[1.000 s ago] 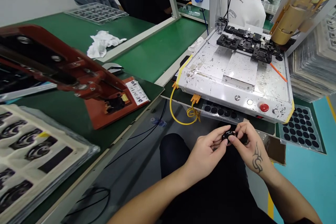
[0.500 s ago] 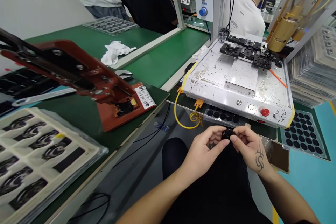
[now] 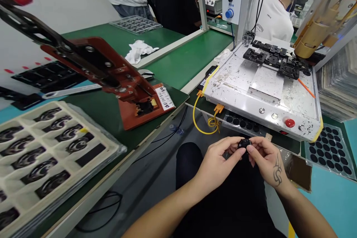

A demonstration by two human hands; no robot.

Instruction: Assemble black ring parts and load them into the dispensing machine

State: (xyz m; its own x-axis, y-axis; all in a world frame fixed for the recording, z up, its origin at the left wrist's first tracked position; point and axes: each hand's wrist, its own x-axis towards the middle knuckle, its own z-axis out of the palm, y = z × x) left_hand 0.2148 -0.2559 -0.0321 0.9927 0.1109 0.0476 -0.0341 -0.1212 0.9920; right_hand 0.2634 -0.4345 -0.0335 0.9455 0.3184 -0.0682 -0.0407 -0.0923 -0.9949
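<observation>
A small glossy black round part is pinched between both hands, above my lap. My left hand holds its left side with thumb and fingers. My right hand, with a dark tattoo near the wrist, grips the right side. Just beyond the hands is the white machine, with a red button and black fixtures on its bed. Fingers cover much of the part's edge.
A red lever press stands on the left table beside a stacked tray of dark parts. A sheet of black discs lies at the right. Yellow cable hangs at the machine's front left. People are at the back.
The view has turned a little to the left, so the press, trays and machine appear further right. Both hands keep hold of the black part, which looks slightly tilted now.
</observation>
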